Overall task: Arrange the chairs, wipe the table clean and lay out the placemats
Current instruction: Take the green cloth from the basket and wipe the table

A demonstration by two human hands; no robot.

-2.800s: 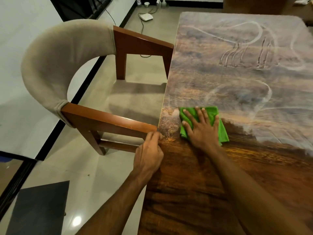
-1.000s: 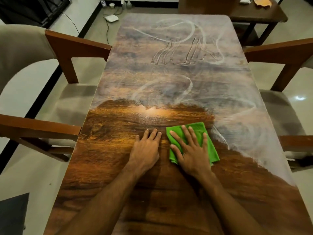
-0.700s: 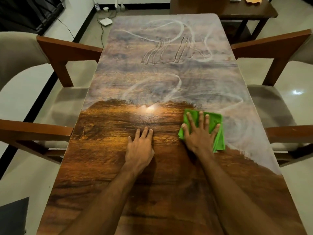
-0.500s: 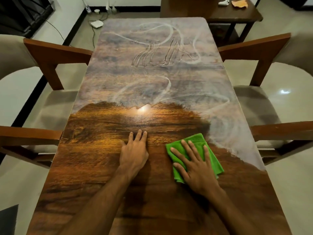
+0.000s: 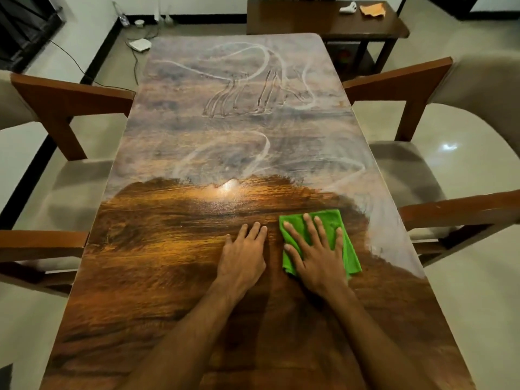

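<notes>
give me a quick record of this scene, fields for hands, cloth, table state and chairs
left hand: flat on bare wood, fingers straight, beside the green cloth
right hand: fingers spread, pressing the green cloth onto the table
green cloth: folded, at the edge of the haze, right side
table: near part glossy and wiped; far part under a whitish film with swirl marks
chairs: left chair and right chair, one at each long side

The side table [image 5: 309, 21] bears an orange cloth [image 5: 372, 9] and a white object [image 5: 347, 7]; a white box [image 5: 139, 45] lies on the floor [image 5: 112, 66].
</notes>
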